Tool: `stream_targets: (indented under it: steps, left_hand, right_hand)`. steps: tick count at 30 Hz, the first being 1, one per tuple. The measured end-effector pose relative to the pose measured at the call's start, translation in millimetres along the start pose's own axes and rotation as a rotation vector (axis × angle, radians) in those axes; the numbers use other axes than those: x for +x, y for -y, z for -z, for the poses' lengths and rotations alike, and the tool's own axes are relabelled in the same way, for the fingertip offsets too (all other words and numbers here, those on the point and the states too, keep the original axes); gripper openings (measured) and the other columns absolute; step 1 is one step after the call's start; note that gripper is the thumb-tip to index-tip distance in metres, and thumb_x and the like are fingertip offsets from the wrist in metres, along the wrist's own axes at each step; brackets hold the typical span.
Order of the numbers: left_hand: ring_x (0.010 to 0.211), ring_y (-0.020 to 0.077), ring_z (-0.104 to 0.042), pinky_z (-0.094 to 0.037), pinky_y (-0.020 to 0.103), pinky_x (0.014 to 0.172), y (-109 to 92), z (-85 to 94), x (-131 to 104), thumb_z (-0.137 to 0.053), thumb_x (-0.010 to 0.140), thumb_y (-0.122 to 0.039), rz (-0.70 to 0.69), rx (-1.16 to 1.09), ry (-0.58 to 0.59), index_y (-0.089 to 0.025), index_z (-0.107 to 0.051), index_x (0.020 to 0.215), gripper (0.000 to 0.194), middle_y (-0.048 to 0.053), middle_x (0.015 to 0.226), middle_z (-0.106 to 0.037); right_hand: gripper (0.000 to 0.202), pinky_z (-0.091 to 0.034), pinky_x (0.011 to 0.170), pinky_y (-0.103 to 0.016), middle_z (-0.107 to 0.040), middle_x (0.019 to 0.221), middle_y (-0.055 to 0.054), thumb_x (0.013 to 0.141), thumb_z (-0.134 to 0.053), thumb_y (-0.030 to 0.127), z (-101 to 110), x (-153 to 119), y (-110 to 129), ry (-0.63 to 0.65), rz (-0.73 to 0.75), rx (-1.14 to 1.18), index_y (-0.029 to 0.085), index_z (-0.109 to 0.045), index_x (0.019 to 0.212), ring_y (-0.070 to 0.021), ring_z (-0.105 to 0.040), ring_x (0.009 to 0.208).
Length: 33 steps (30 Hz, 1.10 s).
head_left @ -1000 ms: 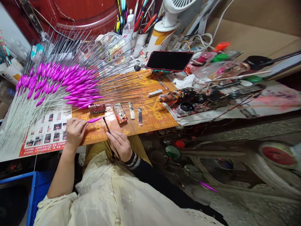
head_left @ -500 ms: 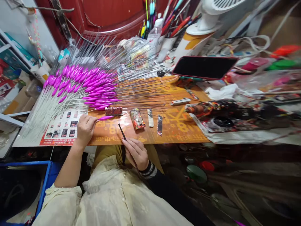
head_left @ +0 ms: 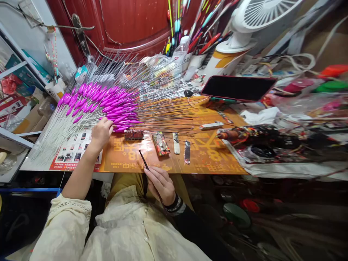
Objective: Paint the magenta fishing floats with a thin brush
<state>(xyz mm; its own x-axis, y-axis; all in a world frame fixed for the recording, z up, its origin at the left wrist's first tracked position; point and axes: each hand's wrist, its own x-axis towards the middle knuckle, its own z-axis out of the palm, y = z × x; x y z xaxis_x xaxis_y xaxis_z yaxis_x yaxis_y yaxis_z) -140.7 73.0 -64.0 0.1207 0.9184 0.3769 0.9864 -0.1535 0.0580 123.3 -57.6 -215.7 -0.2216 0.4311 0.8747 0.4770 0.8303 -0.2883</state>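
My left hand [head_left: 102,132] is at the near edge of a pile of magenta fishing floats [head_left: 89,97], its fingertips pinched on a float at that edge; the fingers partly hide it. The floats have long pale stems to the left and thin dark stems to the right. My right hand [head_left: 162,184] is closed around a thin dark paintbrush [head_left: 144,159], held over my lap at the table's front edge with its tip pointing up and left. A paint-stained block [head_left: 134,134] lies just right of my left hand.
Another paint-smeared block [head_left: 161,144] and small flat strips [head_left: 176,143] lie on the orange table sheet [head_left: 212,152]. A phone [head_left: 239,88] is propped behind them, beside a white fan [head_left: 261,14]. Stained tools [head_left: 250,134] on a white cloth crowd the right side.
My left hand has moved slightly up and right, carrying the magenta float to the edge of the pile. My right hand keeps the paintbrush in nearly the same pose. The whole view has shifted slightly.
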Motion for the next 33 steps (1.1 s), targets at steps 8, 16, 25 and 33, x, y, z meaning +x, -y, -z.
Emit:
stream_targets:
  steps: [8,16,25,33]
  left_hand:
    - [0.095,0.0261,-0.067,-0.047,0.035,0.079,49,29.4,-10,-0.048,0.102,-0.030,0.247,0.088,-0.113,-0.018,-0.073,0.106,0.028,0.014,0.111,-0.068]
    - [0.099,0.0275,-0.065,-0.052,0.041,0.090,135,36.4,-1,-0.063,0.091,-0.026,0.452,0.060,-0.226,-0.017,-0.074,0.090,0.014,0.014,0.101,-0.069]
    - [0.097,0.0243,-0.065,-0.052,0.037,0.082,148,36.5,-27,-0.067,0.090,-0.024,0.413,0.066,-0.244,-0.021,-0.076,0.092,0.010,0.011,0.104,-0.067]
    - [0.093,0.0220,-0.065,-0.048,0.034,0.076,93,27.0,2,-0.061,0.092,-0.018,0.272,0.052,-0.084,-0.023,-0.079,0.098,0.019,0.008,0.106,-0.067]
  right_hand:
    - [0.062,-0.063,0.087,-0.039,-0.077,0.112,-0.014,0.093,-0.056,0.006,3,0,1,-0.001,0.038,0.022,0.017,-0.048,0.154,-0.0258,-0.074,0.106]
    - [0.063,-0.064,0.084,-0.039,-0.078,0.111,-0.013,0.093,-0.056,0.006,5,4,2,0.006,0.048,0.017,0.018,-0.046,0.155,-0.0254,-0.075,0.103]
    - [0.060,-0.064,0.089,-0.040,-0.078,0.113,-0.012,0.093,-0.056,0.008,1,-6,0,0.007,0.022,0.022,0.020,-0.051,0.152,-0.0258,-0.075,0.104]
    - [0.064,-0.063,0.084,-0.040,-0.077,0.110,-0.013,0.093,-0.056,0.005,4,0,4,0.020,0.046,-0.009,0.018,-0.047,0.154,-0.0263,-0.074,0.103]
